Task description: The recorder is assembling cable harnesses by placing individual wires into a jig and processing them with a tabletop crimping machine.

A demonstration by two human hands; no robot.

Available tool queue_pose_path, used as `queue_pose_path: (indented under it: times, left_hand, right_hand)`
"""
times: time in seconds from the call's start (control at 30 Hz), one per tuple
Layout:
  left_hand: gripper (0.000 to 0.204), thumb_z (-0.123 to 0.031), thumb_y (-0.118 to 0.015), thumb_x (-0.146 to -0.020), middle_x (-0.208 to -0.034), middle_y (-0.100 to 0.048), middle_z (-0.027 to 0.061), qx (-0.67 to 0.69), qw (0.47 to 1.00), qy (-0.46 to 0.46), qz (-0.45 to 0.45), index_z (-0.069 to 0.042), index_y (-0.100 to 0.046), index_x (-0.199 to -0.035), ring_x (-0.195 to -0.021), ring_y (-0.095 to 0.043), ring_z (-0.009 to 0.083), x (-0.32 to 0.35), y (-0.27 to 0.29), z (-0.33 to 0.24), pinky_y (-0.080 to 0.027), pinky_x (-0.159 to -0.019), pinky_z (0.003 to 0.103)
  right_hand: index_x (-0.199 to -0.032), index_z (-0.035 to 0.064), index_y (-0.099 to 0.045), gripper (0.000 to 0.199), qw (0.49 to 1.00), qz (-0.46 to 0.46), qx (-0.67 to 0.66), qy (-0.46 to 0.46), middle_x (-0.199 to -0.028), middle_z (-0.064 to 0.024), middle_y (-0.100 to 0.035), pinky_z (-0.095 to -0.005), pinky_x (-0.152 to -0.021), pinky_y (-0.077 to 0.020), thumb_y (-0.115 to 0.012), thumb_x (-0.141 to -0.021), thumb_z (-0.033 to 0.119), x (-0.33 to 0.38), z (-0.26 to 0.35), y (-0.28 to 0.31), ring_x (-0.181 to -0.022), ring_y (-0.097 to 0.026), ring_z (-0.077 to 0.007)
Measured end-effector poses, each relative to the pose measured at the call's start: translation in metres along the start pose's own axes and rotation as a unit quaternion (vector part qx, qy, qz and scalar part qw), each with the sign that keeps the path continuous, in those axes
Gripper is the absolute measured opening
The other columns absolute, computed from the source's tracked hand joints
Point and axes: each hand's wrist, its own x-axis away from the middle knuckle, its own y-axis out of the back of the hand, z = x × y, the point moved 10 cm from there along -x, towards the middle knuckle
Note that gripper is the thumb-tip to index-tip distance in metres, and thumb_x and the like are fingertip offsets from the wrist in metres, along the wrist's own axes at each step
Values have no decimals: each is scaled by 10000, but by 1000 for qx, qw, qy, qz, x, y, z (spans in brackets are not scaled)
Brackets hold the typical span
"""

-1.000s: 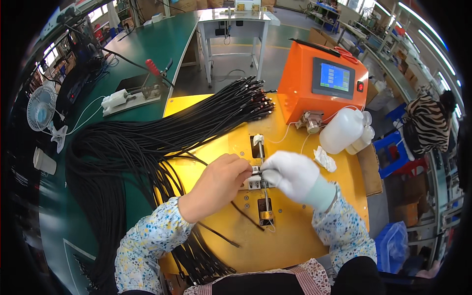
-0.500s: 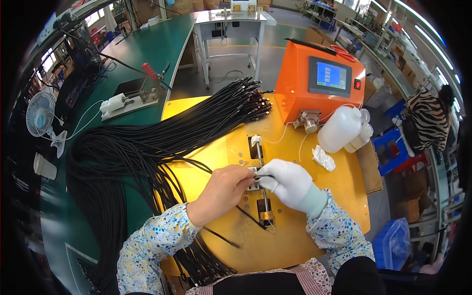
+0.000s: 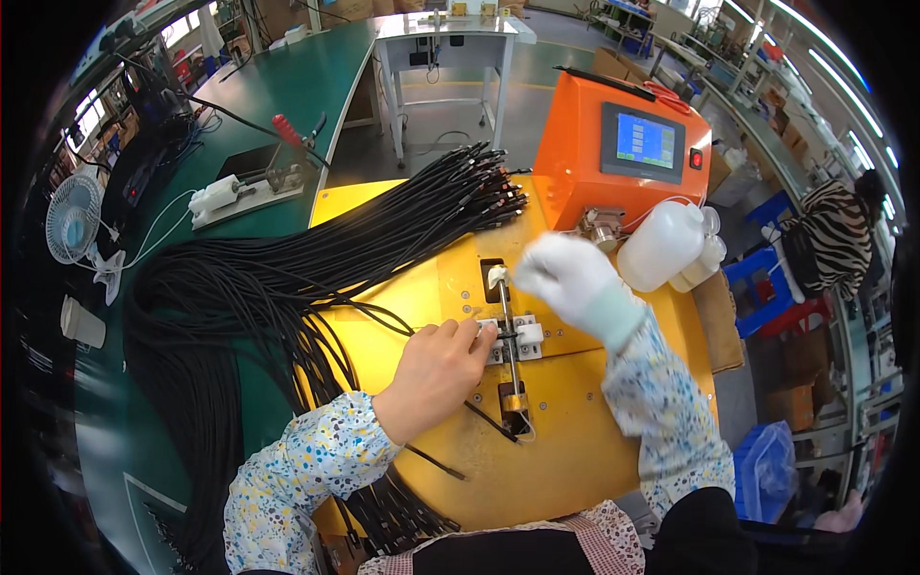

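Head view: the right hand (image 3: pixel 572 280), white-gloved, is now hovering past the small white-block fixture (image 3: pixel 530 333), shifted toward the far edge of the yellow bench (image 3: pixel 594 441); 0.5 s ago both hands were meeting over the fixture. The left hand (image 3: pixel 436 372), bare, is staying there. Judging from that, the black cable (image 3: pixel 507 335) is now sitting in place and only 1 hand is minding it.

Left fingers are bunching together over the cable at the fixture's left side; pads are hiding, so cannot tell if pinching or just pressing. Right fingers are curling inward, blurred; cannot tell if they are holding anything.

Cable is lying around the middle of the yellow bench, its long axis running roughly left-right, the visible bit pointing to the bench's right edge and crossing the metal rod (image 3: pixel 512 372). Rod is running the other way, far edge to near edge, tilting slightly right at the near end.

Cable bundle (image 3: pixel 383 235) is spilling over the yellow bench's left edge onto the green bench (image 3: pixel 287 86), tips pointing at the far edge. Orange machine (image 3: pixel 572 144) is standing at the far right corner, white bottle (image 3: pixel 661 247) just beside it.
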Motion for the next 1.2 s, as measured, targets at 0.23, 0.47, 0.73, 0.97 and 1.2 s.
queue_pose_path:
  times: [0.23, 0.47, 0.73, 0.97, 1.2]
  left_hand:
    - [373, -71, -587, -749, -738, -471, 31, -39, 999, -30, -20, -17, -619, -1117, -647, -516, 163, 2, 4, -8, -430, -563, 297]
    - [370, -81, -594, -749, -739, -472, 26, -31, 999, -29, -18, -18, -618, -1113, -660, -516, 161, -1, 6, -9, -431, -575, 294]
    - [400, -52, -651, -711, -790, -530, 43, 32, 999, 0, -29, -45, -625, -1111, -711, -545, 198, 2, 5, 5, -471, -615, 316]
    - [383, -19, -687, -714, -908, -600, 92, 101, 992, 61, -53, -18, -621, -1091, -860, -582, 265, -1, 9, 27, -493, -748, 349]
    - [243, -18, -676, -743, -1016, -592, 105, 100, 992, 67, 49, -40, -615, -977, -997, -538, 301, -3, -2, 29, -414, -917, 398]
  right_hand:
    - [-978, 128, -641, 196, 948, 100, 302, 31, -1005, -77, -593, -400, -794, -521, -666, -794, 193, -104, 1, -64, -970, -615, -272]
    - [-825, 116, -652, 52, 883, 109, 420, 179, -885, -47, -623, -364, -797, -515, -644, -787, 150, -113, 5, -82, -923, -617, -236]
    - [-806, 137, -600, 56, 907, -110, 341, 223, -738, -20, -577, -357, -717, -454, -640, -780, 166, -76, 60, 12, -788, -589, -209]
    - [-912, 115, -623, 128, 920, -123, 314, 199, -748, -10, -548, -330, -699, -436, -615, -786, 97, -23, 60, 31, -746, -556, -199]
    - [-882, 85, -628, 171, 955, -167, 226, 96, -749, -50, -563, -351, -683, -445, -719, -742, 121, -9, 43, 45, -738, -571, -235]
